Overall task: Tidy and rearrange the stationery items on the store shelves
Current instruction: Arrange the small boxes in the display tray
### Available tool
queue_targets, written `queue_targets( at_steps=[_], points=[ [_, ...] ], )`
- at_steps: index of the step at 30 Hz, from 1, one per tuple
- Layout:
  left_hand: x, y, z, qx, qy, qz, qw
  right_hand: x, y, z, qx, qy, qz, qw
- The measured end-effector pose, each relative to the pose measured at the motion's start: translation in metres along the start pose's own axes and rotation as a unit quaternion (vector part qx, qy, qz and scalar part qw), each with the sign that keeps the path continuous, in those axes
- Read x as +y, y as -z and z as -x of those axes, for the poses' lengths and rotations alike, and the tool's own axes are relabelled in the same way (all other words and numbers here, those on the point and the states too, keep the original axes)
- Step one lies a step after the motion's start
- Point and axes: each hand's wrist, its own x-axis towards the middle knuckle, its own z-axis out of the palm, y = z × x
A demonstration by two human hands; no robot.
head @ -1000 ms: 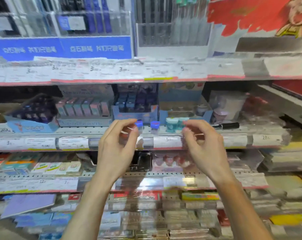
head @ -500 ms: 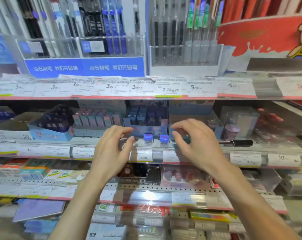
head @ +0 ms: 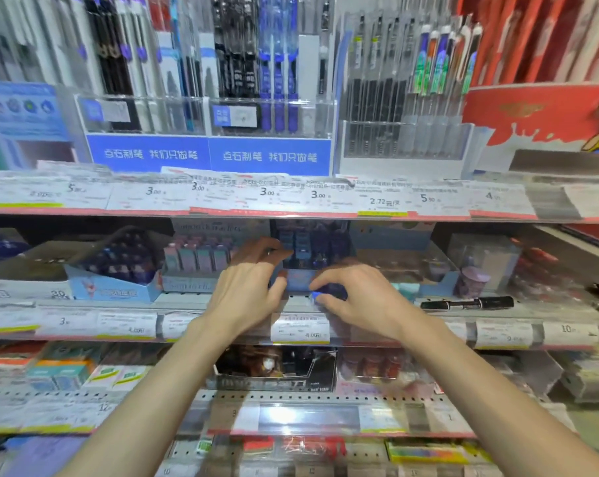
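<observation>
Hands at the middle shelf (head: 222,306): my right hand (head: 356,301) pinches a blue-capped bottle (head: 320,295) at the near edge, upright, just right of my left hand (head: 248,294), whose curled fingers' hold I cannot tell.
</observation>
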Motion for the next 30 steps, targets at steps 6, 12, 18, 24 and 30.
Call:
queue_targets(
  at_steps=[6,12,18,24,30],
  points=[
    [-0.001,-0.005,-0.001,0.005,-0.003,0.018,1.0,0.003,-0.004,-0.001,0.019,-0.014,-0.023,0.999],
    [-0.003,-0.009,-0.001,0.03,-0.004,0.031,0.999,0.007,0.013,-0.01,0.154,-0.077,-0.124,0.977],
    [0.001,-0.007,0.0,0.023,-0.008,0.006,1.0,0.008,0.009,-0.031,0.123,-0.103,-0.095,0.982],
    [0.001,-0.007,0.002,0.012,-0.005,0.001,1.0,0.012,0.005,-0.041,0.09,-0.09,-0.029,0.991],
    [0.0,-0.009,0.002,0.011,-0.003,0.002,1.0,0.012,0.007,-0.043,0.087,-0.072,-0.04,0.993]
  ],
)
